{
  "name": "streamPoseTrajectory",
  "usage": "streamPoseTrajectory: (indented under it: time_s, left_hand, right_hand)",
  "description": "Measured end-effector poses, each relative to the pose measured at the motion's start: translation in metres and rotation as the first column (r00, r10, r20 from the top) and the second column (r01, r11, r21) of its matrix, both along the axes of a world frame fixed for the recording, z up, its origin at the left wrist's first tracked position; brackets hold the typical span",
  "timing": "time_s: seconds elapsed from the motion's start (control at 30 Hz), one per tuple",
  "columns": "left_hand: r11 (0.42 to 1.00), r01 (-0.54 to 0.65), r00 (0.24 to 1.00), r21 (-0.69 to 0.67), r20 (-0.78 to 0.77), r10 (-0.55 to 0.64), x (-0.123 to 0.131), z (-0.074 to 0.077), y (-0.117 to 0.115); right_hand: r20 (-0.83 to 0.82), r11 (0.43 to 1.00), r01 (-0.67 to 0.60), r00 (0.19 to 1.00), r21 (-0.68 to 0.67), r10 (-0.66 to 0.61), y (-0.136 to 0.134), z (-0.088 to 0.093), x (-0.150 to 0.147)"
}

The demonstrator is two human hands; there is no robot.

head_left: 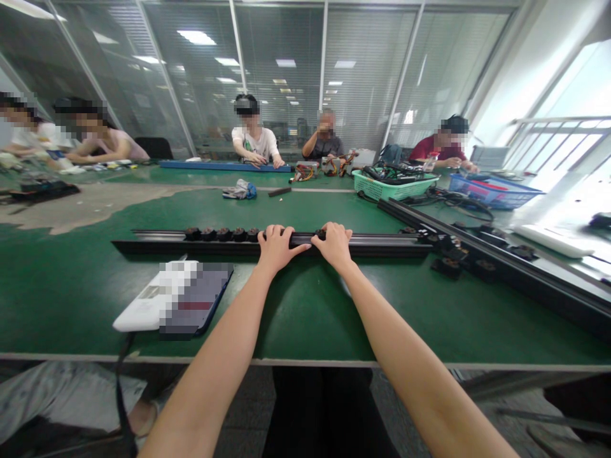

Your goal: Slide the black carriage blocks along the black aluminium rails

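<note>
A long black rail lies crosswise on the green table in front of me. Along its left half sits a row of several small dark knob-like parts. My left hand is closed over the rail at the right end of this row, fingers over the far side and thumb stretched right along the near face. Just to the right, my right hand is closed over the rail, with a small dark part at its thumb and forefinger. The fingertips of both hands are partly hidden behind the rail.
Another black rail runs diagonally at right, loose dark parts beside it. A white device and a phone lie at left. Farther back are a green basket, a blue basket and several people.
</note>
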State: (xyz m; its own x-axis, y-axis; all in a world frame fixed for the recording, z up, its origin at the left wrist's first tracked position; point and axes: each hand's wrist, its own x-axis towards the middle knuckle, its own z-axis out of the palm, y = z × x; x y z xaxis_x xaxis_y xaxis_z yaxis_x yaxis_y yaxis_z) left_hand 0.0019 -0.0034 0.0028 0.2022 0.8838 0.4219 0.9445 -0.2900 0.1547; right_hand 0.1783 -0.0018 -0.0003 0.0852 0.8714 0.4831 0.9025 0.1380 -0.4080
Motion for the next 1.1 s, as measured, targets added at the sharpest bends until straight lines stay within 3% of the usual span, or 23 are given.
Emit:
streamPoseTrajectory:
  time_s: [0.23, 0.4, 1.1]
  left_hand:
    - [1.0, 0.0, 1.0, 0.002, 0.004, 0.0, -0.0001, -0.0009, 0.0007]
    - [1.0, -0.012, 1.0, 0.003, -0.013, 0.012, 0.0002, -0.0015, 0.001]
    - [1.0, -0.009, 1.0, 0.002, -0.015, 0.009, 0.0006, 0.001, -0.0012]
  right_hand:
    - [-0.064, 0.997, 0.055, 0.996, -0.062, -0.059, -0.0029, -0.0003, -0.0022]
    - [-0.016, 0.994, 0.053, 0.998, -0.095, -0.055, -0.006, 0.0014, -0.0026]
    - [0.021, 0.999, 0.019, 1.0, -0.04, -0.018, 0.0007, -0.0021, 0.0007]
